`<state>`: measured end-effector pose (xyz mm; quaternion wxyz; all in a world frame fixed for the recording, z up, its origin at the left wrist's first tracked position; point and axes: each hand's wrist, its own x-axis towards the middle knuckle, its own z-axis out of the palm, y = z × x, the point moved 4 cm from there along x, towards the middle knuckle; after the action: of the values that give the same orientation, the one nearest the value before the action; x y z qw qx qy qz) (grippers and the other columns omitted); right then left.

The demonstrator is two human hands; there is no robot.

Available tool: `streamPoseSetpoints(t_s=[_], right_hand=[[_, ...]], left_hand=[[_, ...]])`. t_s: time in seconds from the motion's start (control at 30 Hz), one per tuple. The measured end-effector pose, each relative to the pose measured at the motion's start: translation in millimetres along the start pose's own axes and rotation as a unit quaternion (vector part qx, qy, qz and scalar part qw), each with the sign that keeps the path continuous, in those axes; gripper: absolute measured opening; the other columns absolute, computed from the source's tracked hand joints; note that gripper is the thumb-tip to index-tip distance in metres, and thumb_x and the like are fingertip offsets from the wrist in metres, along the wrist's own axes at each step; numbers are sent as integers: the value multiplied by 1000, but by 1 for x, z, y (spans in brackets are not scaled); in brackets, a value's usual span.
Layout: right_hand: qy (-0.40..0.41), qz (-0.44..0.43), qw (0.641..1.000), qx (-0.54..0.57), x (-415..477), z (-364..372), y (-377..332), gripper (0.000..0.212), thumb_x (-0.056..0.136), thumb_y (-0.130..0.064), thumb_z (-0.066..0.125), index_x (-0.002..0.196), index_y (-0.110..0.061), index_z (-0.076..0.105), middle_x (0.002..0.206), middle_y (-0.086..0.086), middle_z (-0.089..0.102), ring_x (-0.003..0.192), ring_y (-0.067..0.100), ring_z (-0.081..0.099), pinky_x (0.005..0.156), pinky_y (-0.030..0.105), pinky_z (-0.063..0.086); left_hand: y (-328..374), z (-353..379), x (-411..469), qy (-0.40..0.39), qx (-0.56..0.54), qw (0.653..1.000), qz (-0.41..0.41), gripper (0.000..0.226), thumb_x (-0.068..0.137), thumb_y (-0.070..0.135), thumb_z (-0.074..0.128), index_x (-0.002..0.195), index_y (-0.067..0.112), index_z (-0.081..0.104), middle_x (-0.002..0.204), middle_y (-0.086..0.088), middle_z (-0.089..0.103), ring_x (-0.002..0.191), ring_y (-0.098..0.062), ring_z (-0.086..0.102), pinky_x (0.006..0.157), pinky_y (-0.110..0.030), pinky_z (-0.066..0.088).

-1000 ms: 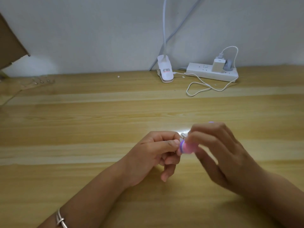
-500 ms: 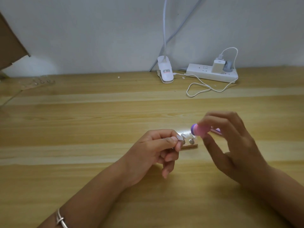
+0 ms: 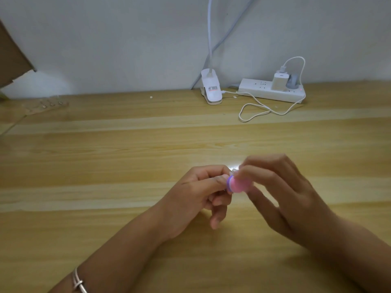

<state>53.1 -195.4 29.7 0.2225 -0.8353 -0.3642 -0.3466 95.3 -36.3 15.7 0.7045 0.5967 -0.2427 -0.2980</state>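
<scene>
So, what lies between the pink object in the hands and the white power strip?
Head view: beyond the pink object, bare wooden table, then a white cable loop before the power strip.

A white clip lamp (image 3: 211,89) and power strip (image 3: 271,90) sit at the table's (image 3: 105,157) far edge. A looped white cable (image 3: 257,112) lies just before them. Cardboard (image 3: 11,60) leans at far left.

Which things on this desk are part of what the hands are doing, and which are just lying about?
In use: left hand, right hand, small pink piece pinched by the right hand against the left fingertips.
Lying about: clip lamp, power strip, charger, white cable.
</scene>
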Motion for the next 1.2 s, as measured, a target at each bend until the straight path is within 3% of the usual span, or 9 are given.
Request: streamPoseSetpoints(t_s=[0.1, 0.2, 0.37, 0.47, 0.57, 0.77, 0.9, 1.0, 1.2], right_hand=[[2, 49, 998, -33, 2, -8, 21, 21, 98, -6, 54, 118, -12, 57, 112, 8, 60, 99, 26, 56, 94, 28, 44], [36, 92, 995, 3, 2, -15, 24, 21, 98, -12, 54, 119, -15, 55, 111, -1, 56, 99, 18, 53, 91, 24, 43], [-7, -11, 1000, -13, 2, 2, -4, 17, 103, -17, 55, 119, -14, 55, 114, 3, 60, 99, 22, 59, 92, 33, 47], [-8, 48, 998, -36, 3, -4, 17, 20, 99, -14, 53, 118, -10, 57, 110, 9, 63, 97, 26, 58, 84, 43, 53], [17, 104, 994, -2, 2, -9, 24, 21, 99, -14, 50, 114, -6, 63, 114, 0, 56, 100, 22, 55, 81, 49, 56], [-11, -25, 999, -41, 4, 5, -7, 17, 104, -14, 53, 120, -16, 58, 111, 6, 68, 102, 24, 62, 97, 29, 45], [-16, -11, 999, -40, 3, -1, 7, 20, 99, -9, 56, 117, -16, 56, 113, 6, 66, 102, 25, 60, 89, 37, 49], [4, 26, 1000, -8, 3, -5, 16, 19, 97, -9, 56, 116, -14, 54, 113, 5, 62, 103, 23, 58, 93, 31, 47], [-14, -6, 999, -29, 2, 2, 7, 16, 100, -13, 55, 116, -16, 54, 116, -1, 57, 100, 24, 56, 84, 40, 50]], left_hand=[[1, 0, -1, -11, -4, 1000, -4, 22, 96, 19, 45, 78, 13, 56, 58, 2, 35, 37, -14, 43, 42, -20, 39], [1, -1, 0, -7, 2, 1000, -4, 22, 97, 21, 44, 79, 14, 55, 59, 3, 37, 37, -13, 44, 42, -19, 39], [-2, -1, 1, 5, 13, 1000, 2, 22, 95, 19, 46, 78, 12, 56, 58, 1, 35, 37, -13, 42, 40, -18, 37], [-2, -5, 1, 35, 22, 999, 0, 22, 95, 24, 45, 78, 15, 55, 58, 5, 36, 36, -12, 42, 37, -19, 30], [-2, -7, 1, 53, 41, 998, 0, 23, 95, 27, 44, 78, 18, 55, 58, 5, 38, 36, -11, 43, 36, -19, 28], [2, -2, 0, 59, 92, 994, 16, 26, 100, 22, 44, 83, 12, 60, 55, 6, 44, 37, -10, 45, 36, -19, 33], [6, -4, -1, 74, 81, 994, 14, 30, 104, 13, 41, 79, 15, 59, 59, 4, 42, 38, -12, 44, 36, -20, 32], [5, -5, 0, 83, 76, 994, 9, 28, 103, 13, 40, 80, 13, 55, 60, 2, 42, 37, -12, 43, 35, -19, 31], [5, -4, -2, 73, 86, 994, 9, 32, 104, 15, 41, 80, 19, 61, 62, 2, 44, 39, -13, 44, 36, -20, 33]])
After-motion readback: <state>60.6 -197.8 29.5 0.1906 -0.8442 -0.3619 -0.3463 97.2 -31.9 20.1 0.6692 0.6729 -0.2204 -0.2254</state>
